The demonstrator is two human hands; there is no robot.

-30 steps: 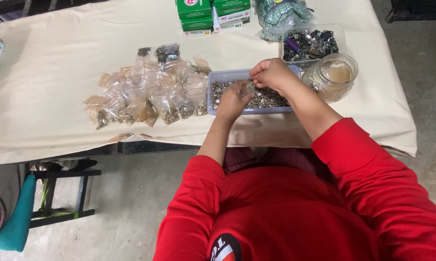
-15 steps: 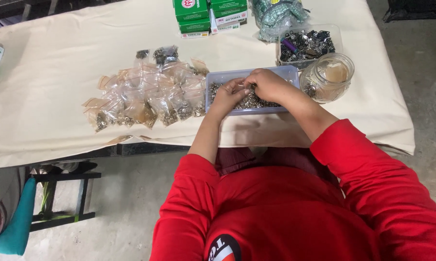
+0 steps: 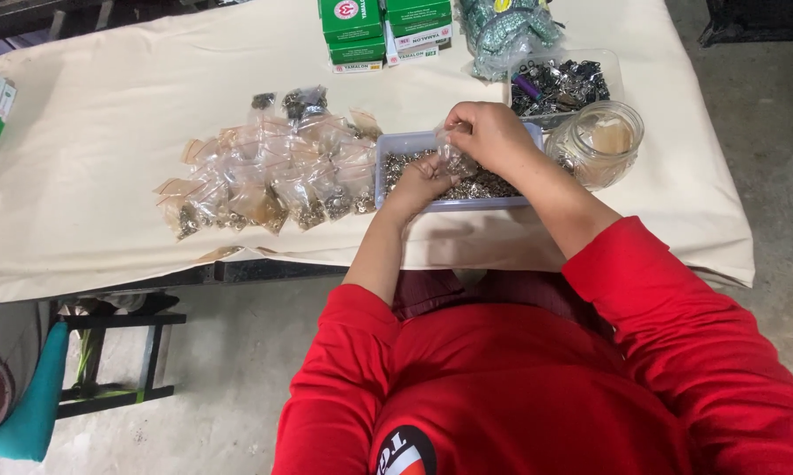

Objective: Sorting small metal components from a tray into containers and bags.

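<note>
Right hand (image 3: 493, 134) curled shut over the far rim of a shallow lavender plastic tray (image 3: 387, 167), pinching the top of a small clear plastic bag (image 3: 456, 160) just right of frame centre. Left hand (image 3: 421, 180) cupped under the bag's lower end, fingers closed around it, resting on the heap of small silvery metal parts (image 3: 493, 186) inside the tray. Left of the tray, a spread of filled little clear bags (image 3: 264, 176) on the cream tablecloth (image 3: 88, 158). Just right, a glass jar (image 3: 600, 142); behind it, a clear tub of dark metal pieces (image 3: 562, 81). Green and white boxes (image 3: 379, 28) at top centre.
</note>
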